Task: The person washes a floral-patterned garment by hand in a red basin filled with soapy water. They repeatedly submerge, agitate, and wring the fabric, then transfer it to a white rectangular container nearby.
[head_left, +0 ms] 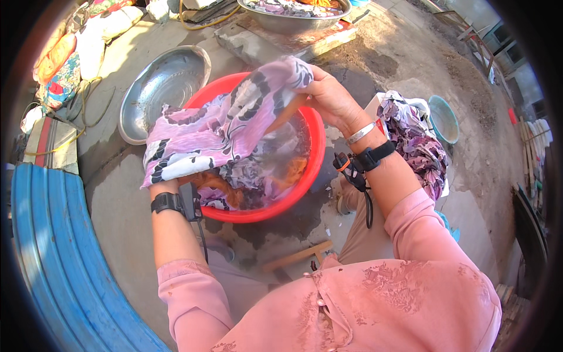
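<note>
My right hand point(330, 94) pinches the upper end of a pink, white and black flower-patterned cloth point(246, 105). This cloth is stretched across and above a red plastic basin point(313, 163). At its other end it drapes over my left hand, so only the left wrist point(163, 188) shows and the fingers are hidden. In the basin, wet patterned fabric point(246, 174) and orange-brown fabric point(292, 171) lie in water.
An oval metal basin point(165, 88) rests left of the red one. A larger metal basin point(294, 22) of fabric sits on a slab beyond. Crumpled patterned cloth point(413, 145) lies at right beside a teal basin point(444, 119). Blue corrugated sheeting point(57, 246) borders the left.
</note>
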The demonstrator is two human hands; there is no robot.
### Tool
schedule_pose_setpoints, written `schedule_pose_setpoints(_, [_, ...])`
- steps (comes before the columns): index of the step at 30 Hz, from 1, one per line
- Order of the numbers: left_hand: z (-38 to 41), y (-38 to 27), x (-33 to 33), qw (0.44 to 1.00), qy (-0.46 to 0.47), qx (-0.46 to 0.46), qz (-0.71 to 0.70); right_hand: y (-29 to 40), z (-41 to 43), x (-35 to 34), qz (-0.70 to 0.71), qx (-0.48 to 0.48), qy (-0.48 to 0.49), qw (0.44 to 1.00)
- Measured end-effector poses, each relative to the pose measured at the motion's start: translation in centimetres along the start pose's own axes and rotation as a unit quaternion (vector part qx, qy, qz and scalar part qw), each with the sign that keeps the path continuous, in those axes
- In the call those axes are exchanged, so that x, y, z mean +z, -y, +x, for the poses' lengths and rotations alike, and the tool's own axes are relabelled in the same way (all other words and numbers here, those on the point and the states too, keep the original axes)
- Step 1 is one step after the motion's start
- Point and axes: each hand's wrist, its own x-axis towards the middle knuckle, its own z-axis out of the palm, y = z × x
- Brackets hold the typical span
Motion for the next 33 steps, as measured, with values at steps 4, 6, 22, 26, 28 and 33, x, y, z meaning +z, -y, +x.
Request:
schedule_pose_setpoints(4, [2.0,9.4,5.3,0.961,0.021,-0.164,-0.22,-6.0,0.3,1.9,-0.028,0.136,0.038,0.99])
schedule_pose_setpoints(6, [3.4,14.9,7.7,0.931,0.025,-0.204,-0.302,-6.7,-0.9,4.4,-0.154,0.166,0.02,0.974])
schedule_pose_setpoints(22, [4.1,25.0,12.6,0.939,-0.117,-0.162,-0.28,-16.1,-0.6,-6.7,-0.587,0.202,0.181,0.763])
schedule_pose_setpoints(26, [5.7,25.4,15.0,0.979,-0.091,-0.033,-0.182,-22.7,-2.0,-8.2,-0.524,0.181,0.047,0.831])
schedule_pose_setpoints(28, [7.8,26.5,15.4,0.991,-0.036,0.08,-0.105,-25.7,-1.1,-6.5,-0.617,0.085,0.101,0.776])
schedule_pose_setpoints(33, [5.5,24.4,17.0,0.883,0.04,0.292,0.365,-26.9,-2.0,-1.1,-0.751,0.165,0.094,0.633])
